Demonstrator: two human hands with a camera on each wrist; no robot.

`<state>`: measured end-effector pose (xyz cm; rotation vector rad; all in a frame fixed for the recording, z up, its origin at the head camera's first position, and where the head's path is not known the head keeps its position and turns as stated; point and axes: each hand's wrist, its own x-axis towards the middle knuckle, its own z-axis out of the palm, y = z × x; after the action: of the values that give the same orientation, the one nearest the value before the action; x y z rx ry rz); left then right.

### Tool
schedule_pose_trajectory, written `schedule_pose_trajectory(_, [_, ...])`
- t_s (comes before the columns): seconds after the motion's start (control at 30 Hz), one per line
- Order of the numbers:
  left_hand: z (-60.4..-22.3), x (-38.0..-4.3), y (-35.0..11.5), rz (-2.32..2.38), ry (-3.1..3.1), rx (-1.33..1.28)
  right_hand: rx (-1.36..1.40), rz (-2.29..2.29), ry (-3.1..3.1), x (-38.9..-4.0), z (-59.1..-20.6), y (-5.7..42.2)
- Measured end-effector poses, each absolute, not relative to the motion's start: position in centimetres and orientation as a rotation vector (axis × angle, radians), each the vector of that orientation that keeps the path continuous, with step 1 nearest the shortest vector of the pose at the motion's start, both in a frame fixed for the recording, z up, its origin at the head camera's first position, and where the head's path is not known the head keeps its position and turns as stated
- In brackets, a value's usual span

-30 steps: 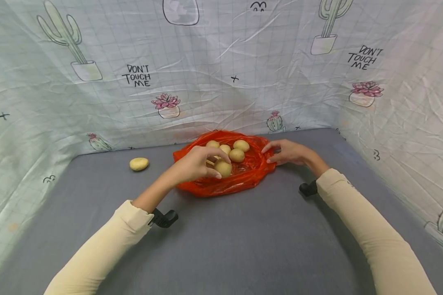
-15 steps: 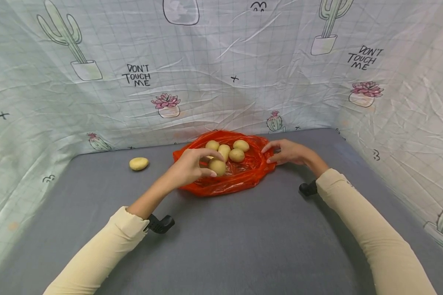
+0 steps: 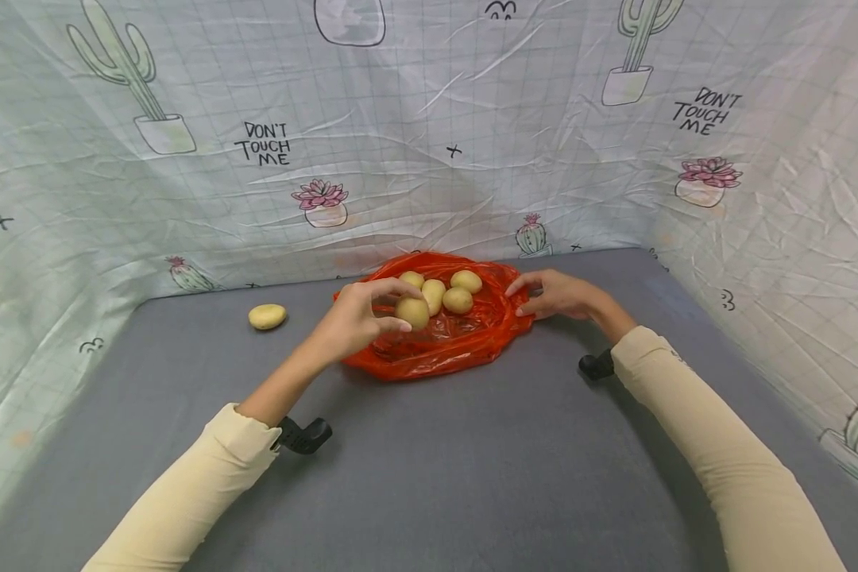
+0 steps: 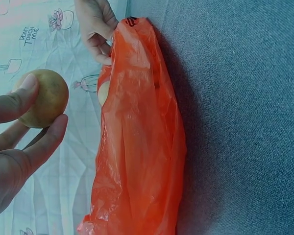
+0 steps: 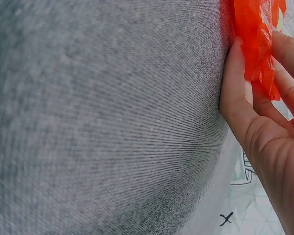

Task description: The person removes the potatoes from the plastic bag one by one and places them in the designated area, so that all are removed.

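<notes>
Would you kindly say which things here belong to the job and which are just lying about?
In the job, it seems:
potato pinched by left hand
red bag held by right hand
bagged potatoes
lone potato, perhaps

Just around:
patterned cloth
gray table

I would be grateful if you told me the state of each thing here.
Red bag: open, on the gray surface
Potato in left hand: held clear of the bag
Potatoes in bag: four visible, loose
Lone potato: lying outside the bag
Right hand: gripping bag's edge
Patterned cloth: wrinkled
</notes>
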<state>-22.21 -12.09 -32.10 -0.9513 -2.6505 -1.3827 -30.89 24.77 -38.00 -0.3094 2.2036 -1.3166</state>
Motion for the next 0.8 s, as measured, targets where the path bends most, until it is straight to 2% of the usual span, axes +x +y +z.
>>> schedule_pose_trajectory(0.8, [-32.1,-21.8,-13.9,-1.315,-2.543,-0.913,-0.307,-1.325,2.205,-30.8,-38.1,24.7])
